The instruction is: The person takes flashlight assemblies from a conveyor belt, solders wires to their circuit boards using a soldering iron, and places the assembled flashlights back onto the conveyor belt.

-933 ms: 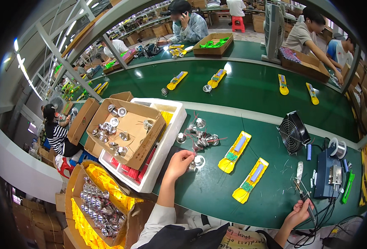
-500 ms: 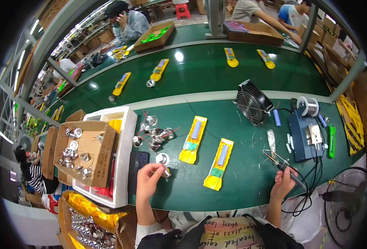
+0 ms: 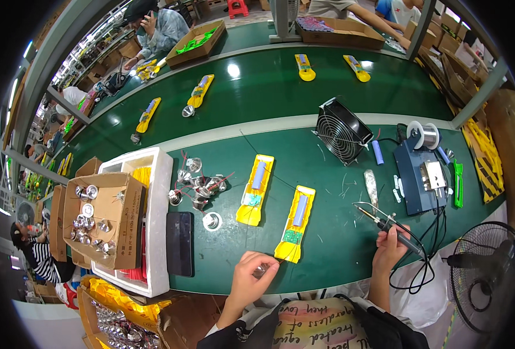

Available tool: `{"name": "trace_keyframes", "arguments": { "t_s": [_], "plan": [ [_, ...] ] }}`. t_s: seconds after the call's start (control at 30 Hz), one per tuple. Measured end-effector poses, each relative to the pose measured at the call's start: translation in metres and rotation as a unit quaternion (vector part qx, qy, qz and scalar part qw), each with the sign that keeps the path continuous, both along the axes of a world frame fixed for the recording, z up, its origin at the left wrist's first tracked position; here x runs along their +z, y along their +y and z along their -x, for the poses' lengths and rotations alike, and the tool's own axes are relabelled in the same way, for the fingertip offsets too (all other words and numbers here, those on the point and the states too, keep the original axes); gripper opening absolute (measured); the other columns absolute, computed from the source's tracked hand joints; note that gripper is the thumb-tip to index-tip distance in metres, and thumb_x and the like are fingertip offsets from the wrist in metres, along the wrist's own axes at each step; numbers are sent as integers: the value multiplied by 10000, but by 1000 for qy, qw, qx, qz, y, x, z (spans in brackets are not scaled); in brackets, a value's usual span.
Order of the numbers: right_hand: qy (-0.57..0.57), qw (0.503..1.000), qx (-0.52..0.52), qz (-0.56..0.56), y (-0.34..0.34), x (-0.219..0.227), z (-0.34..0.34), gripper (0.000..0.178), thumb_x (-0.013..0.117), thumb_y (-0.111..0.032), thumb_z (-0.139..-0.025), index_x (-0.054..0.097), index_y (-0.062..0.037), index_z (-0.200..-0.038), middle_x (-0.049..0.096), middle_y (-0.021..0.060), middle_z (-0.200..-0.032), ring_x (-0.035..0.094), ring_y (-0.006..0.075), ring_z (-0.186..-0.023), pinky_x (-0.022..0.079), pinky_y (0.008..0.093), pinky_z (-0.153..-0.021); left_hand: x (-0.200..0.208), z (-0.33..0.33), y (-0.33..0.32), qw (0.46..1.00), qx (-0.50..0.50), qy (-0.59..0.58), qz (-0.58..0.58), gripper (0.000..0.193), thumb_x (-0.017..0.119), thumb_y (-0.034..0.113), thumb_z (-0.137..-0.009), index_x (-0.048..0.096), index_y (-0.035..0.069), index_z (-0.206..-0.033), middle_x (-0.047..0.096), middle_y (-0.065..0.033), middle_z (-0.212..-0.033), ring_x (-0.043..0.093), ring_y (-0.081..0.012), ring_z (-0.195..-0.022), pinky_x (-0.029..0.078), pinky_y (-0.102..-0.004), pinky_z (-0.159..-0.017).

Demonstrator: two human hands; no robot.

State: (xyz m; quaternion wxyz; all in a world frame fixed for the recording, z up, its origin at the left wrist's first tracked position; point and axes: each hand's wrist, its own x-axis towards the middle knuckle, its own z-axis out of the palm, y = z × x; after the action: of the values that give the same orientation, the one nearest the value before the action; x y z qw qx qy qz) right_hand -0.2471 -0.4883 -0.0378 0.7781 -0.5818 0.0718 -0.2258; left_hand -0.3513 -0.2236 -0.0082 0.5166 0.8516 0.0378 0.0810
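Since prior frame, L hand [image 3: 253, 277] has shifted toward 4 o'clock, off the white-rimmed reflector [image 3: 212, 221], to just beside the lower end of the near yellow torch shell [image 3: 288, 251]. I note L fingers pinched on a silvery reflector cup [image 3: 260, 270], mostly hidden; lead-to-shell contact can't be confirmed. Shell lies at L hand's 1 o'clock, w/ blue cell [image 3: 299, 210] and green circuit board [image 3: 293, 237]. R hand [image 3: 389, 249], approx. 3 o'clock of L, grips soldering iron [image 3: 407, 239] by handle; tip points 11 o'clock, clear of shell.

Handling est.: cup light, stiff, prob. slick; leads fragile. Hold cup by sides, shell by edges, off board. Iron: handle only, tip presumed hot.
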Motion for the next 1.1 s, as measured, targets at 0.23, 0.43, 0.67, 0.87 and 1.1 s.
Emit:
{"name": "trace_keyframes", "arguments": {
  "t_s": [0.23, 0.43, 0.67, 0.87, 1.1],
  "plan": [
    [18, 999, 1, 34, 7, 3, -10, 137, 520, -131, -820, 446, -38, -890, 531, 53, -622, 456, 65, -472, 342, 173, -404, 8, -4, 0, 998, -35, 49, 31, 35, 623, 57, -670, 611, 51, -703, 592, -39, -696, 496, -185, -703, 400, -263, -619],
    [81, 996, 46, 13, 23, 6, -18, 147, 524, -83, -804, 442, -6, -899, 550, 95, -654, 487, 85, -498, 381, 193, -441, 3, -5, -3, 999, -34, 17, 11, 37, 600, 31, -623, 568, 49, -621, 574, -29, -631, 494, -167, -673, 372, -279, -644],
    [67, 996, 48, 38, 29, 5, -16, 125, 534, -74, -792, 439, -14, -846, 529, 80, -608, 470, 87, -460, 354, 182, -405, -4, 1, -14, 999, -3, -7, -34, 41, 593, 48, -623, 555, 63, -618, 545, -35, -611, 487, -204, -686, 335, -300, -673],
    [53, 997, 9, 62, 1, 2, 6, 113, 511, -39, -770, 402, -38, -797, 441, 30, -611, 440, 78, -443, 348, 171, -403, -18, 3, -19, 997, 57, -30, -48, 33, 574, 90, -695, 543, 79, -690, 523, -21, -608, 495, -202, -700, 315, -325, -695],
    [21, 996, 10, 83, -9, -3, 18, 120, 524, -51, -754, 408, -27, -773, 432, 21, -611, 402, 59, -413, 380, 166, -415, -24, 3, -26, 991, 107, -50, -64, 41, 561, 92, -720, 535, 68, -741, 517, -36, -651, 485, -211, -688, 315, -336, -702]
  ]
}}
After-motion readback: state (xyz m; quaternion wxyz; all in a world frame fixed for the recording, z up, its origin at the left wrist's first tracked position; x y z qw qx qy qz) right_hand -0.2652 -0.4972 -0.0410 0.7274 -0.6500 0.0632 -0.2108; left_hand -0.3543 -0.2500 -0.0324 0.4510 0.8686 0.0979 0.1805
